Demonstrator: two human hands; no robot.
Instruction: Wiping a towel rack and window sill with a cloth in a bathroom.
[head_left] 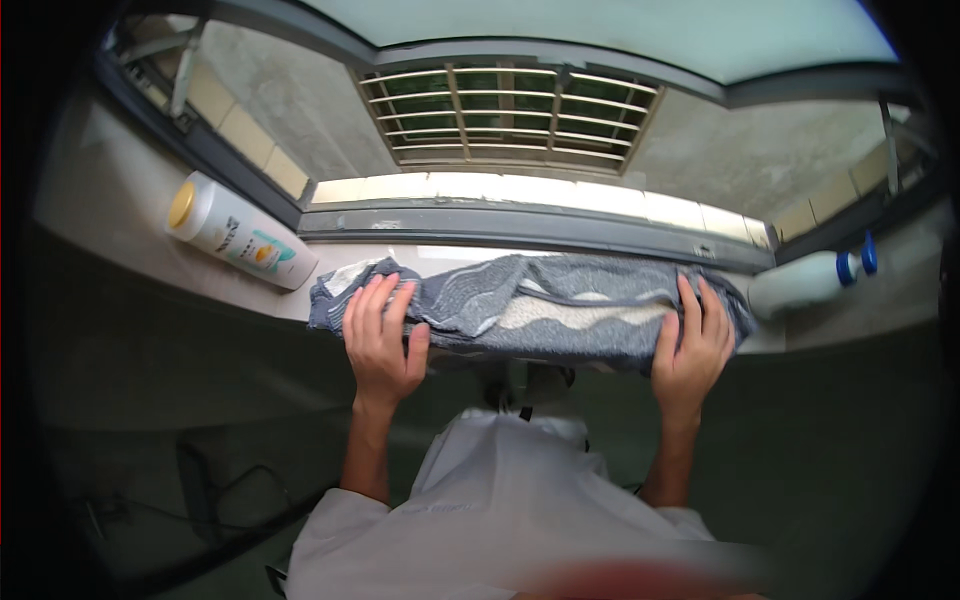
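A grey-blue towel (pixel 590 335) with wavy white bands lies bunched lengthwise along the window sill. On its left end rests my left hand (pixel 382 340), fingers stretched over the cloth and thumb apart. Near the right end, my right hand (pixel 692 345) lies on the towel with fingers extended and slightly spread. Neither hand visibly wraps around the cloth. The towel's front edge reaches the sill's front edge, and its underside is hidden.
A white bottle with a yellow cap (pixel 240 228) stands on the sill at the left. At the right is a pale bottle with a blue pump top (pixel 805 285). Behind the sill, the tilted-out window (pixel 600 35) has metal side stays; beyond it is a barred opening (pixel 510 115).
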